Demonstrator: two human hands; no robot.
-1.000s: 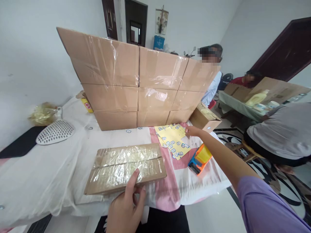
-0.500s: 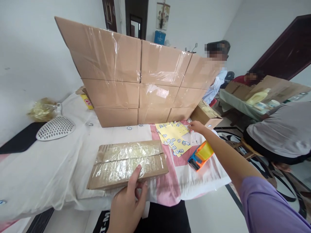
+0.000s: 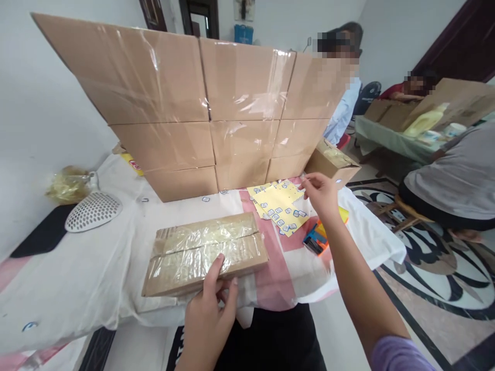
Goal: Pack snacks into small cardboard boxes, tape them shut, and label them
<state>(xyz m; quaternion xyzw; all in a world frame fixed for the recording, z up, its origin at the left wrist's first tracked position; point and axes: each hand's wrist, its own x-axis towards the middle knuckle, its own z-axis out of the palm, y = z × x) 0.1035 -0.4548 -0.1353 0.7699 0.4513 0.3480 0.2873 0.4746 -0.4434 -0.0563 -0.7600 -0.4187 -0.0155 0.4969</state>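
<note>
A long, low cardboard box (image 3: pixel 204 247), its top covered with clear tape, lies near the table's front edge. My left hand (image 3: pixel 212 309) grips its front edge, index finger on top and the other fingers curled beneath. My right hand (image 3: pixel 319 190) hovers by the right edge of the yellow sheets (image 3: pixel 284 201), thumb and fingers pinched together; anything between them is too small to make out. Small white, blue-edged stickers (image 3: pixel 278 211) are scattered on the sheets. A blue, orange and yellow plastic object (image 3: pixel 316 239) lies under my right wrist, partly hidden by the forearm.
A tall taped cardboard panel (image 3: pixel 243 103) stands across the table's back. Another cardboard box (image 3: pixel 334 157) sits at the right end. On the left are a white perforated object (image 3: pixel 94 211) and a black mat (image 3: pixel 40 234). Several people are nearby, one on a stool (image 3: pixel 412 211).
My right hand has lifted from the yellow sheets' right edge and drawn back toward me. My left hand keeps its place at the box. The view has shifted a little.
</note>
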